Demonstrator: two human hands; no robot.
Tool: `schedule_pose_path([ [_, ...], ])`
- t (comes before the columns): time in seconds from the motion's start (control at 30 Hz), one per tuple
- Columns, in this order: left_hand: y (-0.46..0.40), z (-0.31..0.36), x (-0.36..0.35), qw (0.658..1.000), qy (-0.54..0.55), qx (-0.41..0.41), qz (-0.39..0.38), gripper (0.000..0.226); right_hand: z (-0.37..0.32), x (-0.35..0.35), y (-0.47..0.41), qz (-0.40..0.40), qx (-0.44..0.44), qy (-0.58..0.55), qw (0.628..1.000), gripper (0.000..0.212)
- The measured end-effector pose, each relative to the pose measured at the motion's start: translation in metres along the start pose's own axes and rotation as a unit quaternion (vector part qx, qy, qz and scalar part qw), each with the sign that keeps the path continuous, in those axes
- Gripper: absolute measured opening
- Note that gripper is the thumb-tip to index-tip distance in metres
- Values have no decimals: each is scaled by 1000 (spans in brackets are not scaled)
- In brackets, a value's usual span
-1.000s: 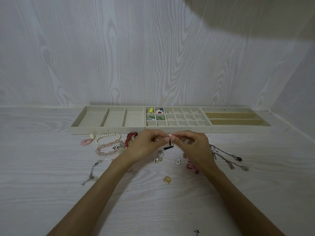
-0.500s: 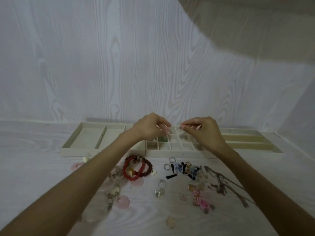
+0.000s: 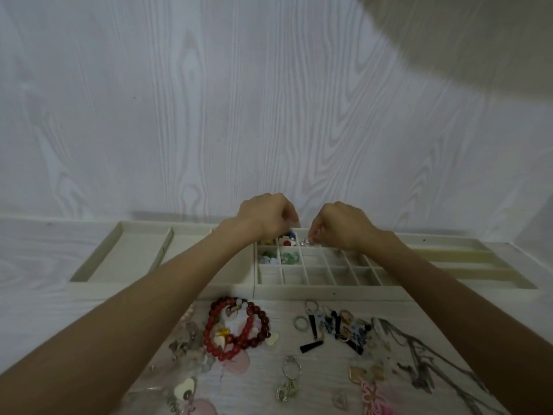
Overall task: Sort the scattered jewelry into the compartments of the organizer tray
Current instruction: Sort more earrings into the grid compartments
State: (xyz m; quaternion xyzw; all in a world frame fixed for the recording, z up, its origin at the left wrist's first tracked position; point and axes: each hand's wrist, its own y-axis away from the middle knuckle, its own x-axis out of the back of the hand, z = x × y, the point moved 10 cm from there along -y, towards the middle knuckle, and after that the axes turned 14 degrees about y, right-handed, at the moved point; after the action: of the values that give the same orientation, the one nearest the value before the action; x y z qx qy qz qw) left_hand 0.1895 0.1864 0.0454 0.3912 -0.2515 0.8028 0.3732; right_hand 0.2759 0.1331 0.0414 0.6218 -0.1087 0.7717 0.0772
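Tray [image 3: 329,290] cream, small-celled; two back-left columns of cells with coloured beads.

Pale wood-grain table [image 3: 39,259]; organizer tray [image 3: 326,290], red bead bracelets [image 3: 236,330], rings [image 3: 300,322], chains [image 3: 419,351] on it

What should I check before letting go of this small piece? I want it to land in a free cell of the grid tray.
1. Piece held: the right hand pinches a small shiny piece at its fingertips. Ok.
2. Position: the piece hangs over the back row of the grid tray. Ok.
3. Cell below free: it appears to hold nothing, unlike the flower beads in the cell beside it, though the hand hides part of it. Cannot tell.
4. Left hand: curled over the tray's back left cells; whether it holds anything is hidden. Cannot tell.
5. Work left: the red bead bracelet and the rings lie on the table. Not ok.
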Motion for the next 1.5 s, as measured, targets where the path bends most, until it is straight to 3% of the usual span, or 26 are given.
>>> schedule_pose_path([
  [0.37,-6,5,5,1000,-17,-16,-2,21,-2,-6,-13,6,-4,33,999,13],
  [0.77,-8,12,-26,984,-137,-52,-102,34,8,10,-2,-16,35,9,999,23],
  [1.03,-10,14,-37,982,-142,-50,-117,37,-7,8,5,-6,97,113,989,37],
  [1.5,-13,17,-38,983,-128,-39,-126,44,-13,-2,1,-25,105,124,986,42],
])
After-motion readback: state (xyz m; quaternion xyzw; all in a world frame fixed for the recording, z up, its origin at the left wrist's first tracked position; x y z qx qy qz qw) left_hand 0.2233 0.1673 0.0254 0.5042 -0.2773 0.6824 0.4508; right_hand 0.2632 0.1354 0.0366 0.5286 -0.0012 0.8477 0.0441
